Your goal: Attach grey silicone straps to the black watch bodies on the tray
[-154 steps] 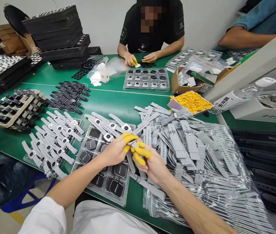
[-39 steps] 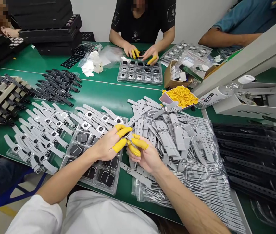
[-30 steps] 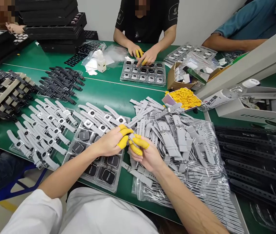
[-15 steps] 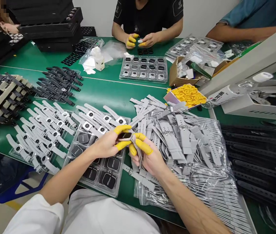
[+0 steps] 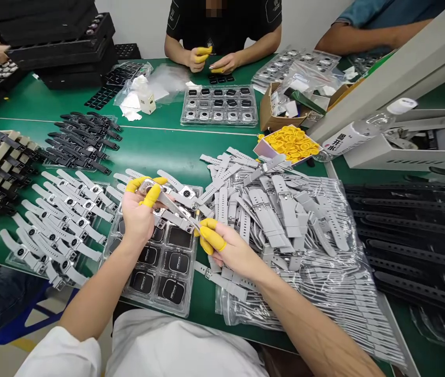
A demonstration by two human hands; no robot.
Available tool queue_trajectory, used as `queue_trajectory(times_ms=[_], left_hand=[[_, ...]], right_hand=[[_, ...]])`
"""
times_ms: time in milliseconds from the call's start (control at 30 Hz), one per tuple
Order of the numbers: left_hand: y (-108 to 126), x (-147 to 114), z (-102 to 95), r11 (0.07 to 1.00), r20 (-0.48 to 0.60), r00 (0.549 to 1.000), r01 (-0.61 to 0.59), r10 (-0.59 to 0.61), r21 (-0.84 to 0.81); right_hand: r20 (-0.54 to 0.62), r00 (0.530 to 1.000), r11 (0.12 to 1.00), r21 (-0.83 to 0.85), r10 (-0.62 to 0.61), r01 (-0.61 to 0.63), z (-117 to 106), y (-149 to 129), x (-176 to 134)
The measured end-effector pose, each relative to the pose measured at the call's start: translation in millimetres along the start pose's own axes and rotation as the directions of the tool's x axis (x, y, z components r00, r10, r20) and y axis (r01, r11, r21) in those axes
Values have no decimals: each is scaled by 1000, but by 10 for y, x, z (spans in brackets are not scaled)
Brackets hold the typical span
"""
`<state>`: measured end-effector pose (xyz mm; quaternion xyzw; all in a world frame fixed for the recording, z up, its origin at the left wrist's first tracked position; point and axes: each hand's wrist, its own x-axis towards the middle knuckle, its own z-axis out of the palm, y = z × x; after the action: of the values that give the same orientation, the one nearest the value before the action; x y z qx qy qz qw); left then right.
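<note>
My left hand [image 5: 139, 212], with yellow finger cots on, grips the case of a smartwatch [image 5: 149, 185]. A light grey strap [image 5: 173, 205] runs from the case down to my right hand [image 5: 228, 246], whose yellow-covered fingertips pinch its far end. Below lies a clear plastic tray [image 5: 188, 293] of dark square watch faces, with several grey-strapped watches [image 5: 187, 193] across its far part. On the right is a heap of loose grey straps [image 5: 273, 217], partly over bagged straps [image 5: 324, 303]. My fingers hide part of the watch case.
Rows of grey-strapped watches [image 5: 65, 220] lie left; black-strapped ones [image 5: 81, 139] lie behind. A box of yellow finger cots [image 5: 291, 144] and a bottle [image 5: 367, 128] stand beyond the straps. Black straps [image 5: 414, 241] are far right. A co-worker's hands [image 5: 224, 64] are opposite, behind a watch tray [image 5: 219, 107].
My left hand has moved left and up with the watch case, while my right hand has shifted slightly, so the strap now stretches between them. The view has turned slightly right.
</note>
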<state>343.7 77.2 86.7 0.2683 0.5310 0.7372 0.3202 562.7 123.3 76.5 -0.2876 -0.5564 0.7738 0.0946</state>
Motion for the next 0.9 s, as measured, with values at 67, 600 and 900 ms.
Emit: queue_trajectory(times_ms=[67, 600, 900], left_hand=[[2, -11, 5, 999, -32, 999, -28, 28, 18], [21, 34, -102, 991, 72, 997, 21, -31, 136], [-218, -390, 92, 756, 767, 640, -528, 54, 387]], right_hand=[[30, 999, 1000, -4, 16, -16, 6, 1, 3], [-93, 994, 991, 109, -62, 72, 33, 4, 2], [-28, 999, 976, 212, -45, 50, 80, 35, 3]])
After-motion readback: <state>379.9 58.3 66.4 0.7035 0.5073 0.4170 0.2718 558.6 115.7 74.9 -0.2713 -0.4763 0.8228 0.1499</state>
